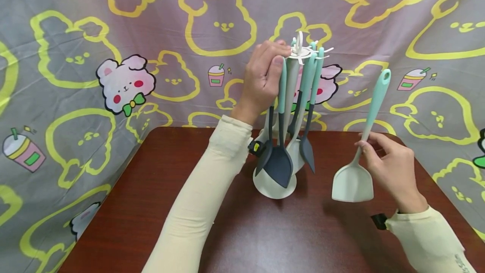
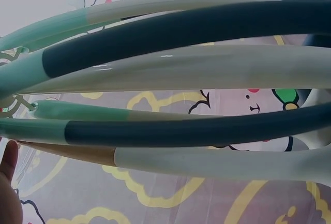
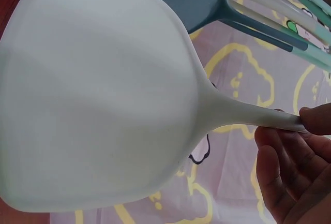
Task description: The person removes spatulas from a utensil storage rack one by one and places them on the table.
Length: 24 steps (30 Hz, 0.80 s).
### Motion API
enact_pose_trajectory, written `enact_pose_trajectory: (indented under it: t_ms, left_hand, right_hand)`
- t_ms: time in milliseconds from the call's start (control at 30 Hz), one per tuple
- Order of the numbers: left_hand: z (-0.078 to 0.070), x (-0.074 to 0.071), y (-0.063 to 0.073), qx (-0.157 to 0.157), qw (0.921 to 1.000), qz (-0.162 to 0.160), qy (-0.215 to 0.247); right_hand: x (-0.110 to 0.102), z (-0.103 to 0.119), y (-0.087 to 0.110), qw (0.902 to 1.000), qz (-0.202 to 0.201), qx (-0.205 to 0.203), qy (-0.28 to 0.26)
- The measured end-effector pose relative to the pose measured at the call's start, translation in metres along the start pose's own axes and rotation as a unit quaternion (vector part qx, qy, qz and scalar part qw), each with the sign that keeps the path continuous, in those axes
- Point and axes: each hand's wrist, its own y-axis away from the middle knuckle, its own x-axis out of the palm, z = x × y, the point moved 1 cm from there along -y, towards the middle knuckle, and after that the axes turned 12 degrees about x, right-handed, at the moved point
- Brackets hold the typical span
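Observation:
A white utensil stand [image 1: 274, 192] with a round base and a hooked top ring stands on the table. My left hand [image 1: 263, 70] grips its top from the left, fingers over the ring and thumb beside a mint handle. Several utensils hang round the post, among them a dark spatula [image 1: 278, 167] facing me. To the right, my right hand [image 1: 395, 167] pinches a white spatula [image 1: 352, 185] by its neck between thumb and fingers. That spatula is held upright above the table, blade down and mint handle [image 1: 379, 96] up. Its broad blade [image 3: 98, 100] fills much of the right wrist view.
The brown table [image 1: 151, 205] reaches back to a patterned cloth [image 1: 219, 16] hanging behind and at both sides. Bare hooks [image 1: 329, 49] stick out on the right of the stand's top ring. Dark utensil stems [image 2: 207, 131] cross the left wrist view.

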Motion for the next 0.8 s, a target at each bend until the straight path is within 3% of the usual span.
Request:
enact_pose_trajectory:
  t_ms: [567, 800]
  left_hand:
    - [0.0, 0.0, 0.001, -0.004, 1.0, 0.003, -0.001]
    - [0.0, 0.0, 0.0, -0.004, 1.0, 0.0, 0.001]
  right_hand:
    - [-0.005, -0.017, -0.002, 0.9995, 0.002, 0.01, 0.031]
    - [-0.008, -0.028, -0.003, 0.9975, 0.02, 0.029, 0.062]
